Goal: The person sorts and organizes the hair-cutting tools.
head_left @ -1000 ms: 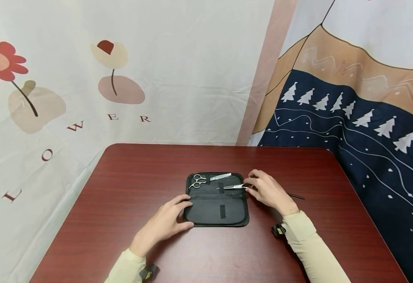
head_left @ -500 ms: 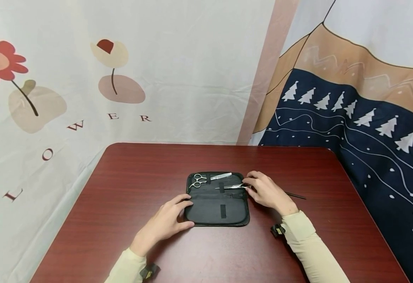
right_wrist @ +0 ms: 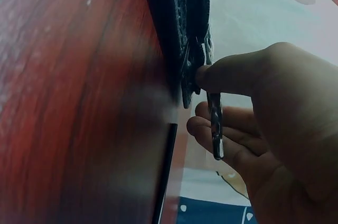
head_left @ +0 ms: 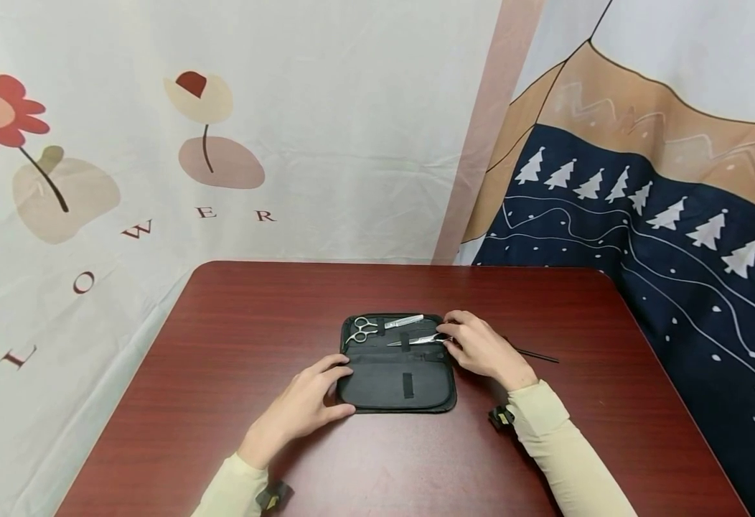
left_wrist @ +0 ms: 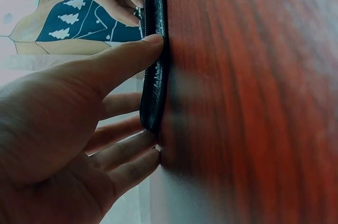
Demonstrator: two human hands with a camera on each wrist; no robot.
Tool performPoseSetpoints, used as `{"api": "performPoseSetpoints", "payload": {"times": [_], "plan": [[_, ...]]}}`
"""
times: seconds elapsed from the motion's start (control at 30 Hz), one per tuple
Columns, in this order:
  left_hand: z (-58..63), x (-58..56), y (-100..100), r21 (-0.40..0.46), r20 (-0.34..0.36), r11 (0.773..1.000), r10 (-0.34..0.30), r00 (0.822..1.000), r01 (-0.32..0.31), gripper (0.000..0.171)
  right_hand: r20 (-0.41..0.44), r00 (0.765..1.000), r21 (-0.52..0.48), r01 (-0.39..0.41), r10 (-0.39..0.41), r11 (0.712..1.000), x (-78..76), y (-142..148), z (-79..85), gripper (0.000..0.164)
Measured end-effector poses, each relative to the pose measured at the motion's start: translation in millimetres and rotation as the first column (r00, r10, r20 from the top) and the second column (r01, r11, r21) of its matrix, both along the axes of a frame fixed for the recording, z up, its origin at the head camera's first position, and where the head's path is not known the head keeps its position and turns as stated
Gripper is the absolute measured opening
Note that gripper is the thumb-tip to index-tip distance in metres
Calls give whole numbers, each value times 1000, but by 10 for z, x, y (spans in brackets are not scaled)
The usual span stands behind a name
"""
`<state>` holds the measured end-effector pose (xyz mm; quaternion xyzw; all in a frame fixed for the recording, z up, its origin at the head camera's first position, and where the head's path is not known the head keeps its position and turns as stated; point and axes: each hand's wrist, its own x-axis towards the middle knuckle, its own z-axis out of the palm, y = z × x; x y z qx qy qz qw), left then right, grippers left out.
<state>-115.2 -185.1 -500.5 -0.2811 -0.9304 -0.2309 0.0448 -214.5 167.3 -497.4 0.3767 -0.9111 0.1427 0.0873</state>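
Note:
A black zip case (head_left: 377,393) lies opened flat on the table. My left hand (head_left: 296,406) rests at its near left corner, thumb along the near edge and fingers on the left side, all fairly straight. At the case's right edge my right hand (head_left: 484,350) pinches a pair of silver scissors (head_left: 424,340) by the handles. The blades point left and pass under a black elastic loop (head_left: 405,342). In the right wrist view, a handle end (right_wrist: 217,134) of these scissors sticks out below the thumb. Fingers partly hide the handles.
A second pair of silver scissors (head_left: 405,322) sits in a loop along the case's far side, handles left. Another loop (head_left: 408,385) lies on the near half. A thin black rod (head_left: 540,355) lies on the red-brown table (head_left: 274,309), behind my right wrist.
My right hand has moved slightly left, and the pinched scissors have slid further left through the loop. My left hand and the case have stayed in place.

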Motion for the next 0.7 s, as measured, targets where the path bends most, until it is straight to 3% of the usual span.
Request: {"api": "performPoseSetpoints", "payload": {"times": [0.43, 0.7], "plan": [[-8, 0, 1, 9, -9, 1000, -1, 1000, 1, 61, -131, 989, 24, -73, 76, 997, -25, -202, -36, 19], [-14, -6, 4, 14, -7, 1000, -1, 1000, 1, 61, -174, 982, 79, -57, 70, 995, -6, -280, -38, 15]]}}
